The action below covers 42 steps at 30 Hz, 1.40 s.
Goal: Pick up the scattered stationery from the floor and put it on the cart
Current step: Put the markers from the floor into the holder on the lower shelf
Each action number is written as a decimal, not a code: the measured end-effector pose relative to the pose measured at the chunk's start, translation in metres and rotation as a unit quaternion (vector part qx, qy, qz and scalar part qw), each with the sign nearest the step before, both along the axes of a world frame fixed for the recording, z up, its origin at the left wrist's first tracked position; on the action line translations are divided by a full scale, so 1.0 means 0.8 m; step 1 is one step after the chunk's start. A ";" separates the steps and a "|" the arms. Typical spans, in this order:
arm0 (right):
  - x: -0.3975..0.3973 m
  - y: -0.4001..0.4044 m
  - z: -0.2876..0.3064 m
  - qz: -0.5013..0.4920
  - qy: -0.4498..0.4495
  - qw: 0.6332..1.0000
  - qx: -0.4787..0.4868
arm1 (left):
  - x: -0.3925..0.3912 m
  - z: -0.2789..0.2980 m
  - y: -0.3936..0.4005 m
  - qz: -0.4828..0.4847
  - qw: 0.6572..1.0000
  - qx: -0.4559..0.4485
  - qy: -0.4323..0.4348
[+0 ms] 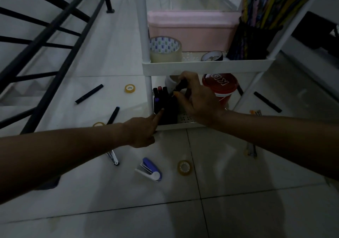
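The black marker (178, 87) is pinched in the fingertips of the right hand (196, 98), tilted with its upper end up and to the right and its lower end aimed down-left at the black holder (166, 109) on the cart's lower shelf (183, 125) — that slant, lined up over the holder's mouth, is what the drop turns on. Other markers already stand in the holder just to the left, so the free slot looks to be on its right side, nearest the right hand. The left hand (143, 133) steadies the holder with an extended forefinger touching its front face, other fingers curled and holding nothing. Outward on the floor lie more pieces — a marker (89, 94), a second marker (113, 115), a stapler (149, 170) and a tape roll (184, 167), all nearer the left hand.
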State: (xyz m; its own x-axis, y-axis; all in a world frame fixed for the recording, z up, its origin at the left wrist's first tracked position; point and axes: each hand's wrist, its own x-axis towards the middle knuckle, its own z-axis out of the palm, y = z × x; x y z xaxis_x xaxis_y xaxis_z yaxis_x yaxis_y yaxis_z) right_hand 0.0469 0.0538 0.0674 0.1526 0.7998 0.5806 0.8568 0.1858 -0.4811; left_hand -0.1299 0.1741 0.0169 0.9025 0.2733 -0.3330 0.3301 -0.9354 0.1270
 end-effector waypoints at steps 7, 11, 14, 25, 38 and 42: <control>-0.005 0.013 -0.017 -0.005 -0.062 0.998 -0.026 | 0.000 -0.002 -0.001 -0.019 1.000 0.008 -0.010; -0.006 0.017 -0.026 0.019 -0.069 0.991 -0.109 | -0.010 -0.010 -0.004 -0.032 0.999 0.009 -0.028; -0.009 0.016 -0.034 0.030 -0.113 0.977 -0.176 | -0.017 -0.015 -0.005 -0.044 0.999 0.003 -0.029; -0.041 0.001 -0.044 0.189 -0.276 0.925 -0.181 | -0.054 -0.025 0.040 -0.085 0.995 0.045 0.034; -0.097 0.078 -0.090 0.255 -0.312 0.834 -0.377 | -0.095 -0.083 0.125 0.225 0.971 0.072 0.036; -0.100 0.090 -0.097 0.246 -0.272 0.854 -0.370 | -0.078 -0.101 0.140 0.250 0.953 0.054 0.164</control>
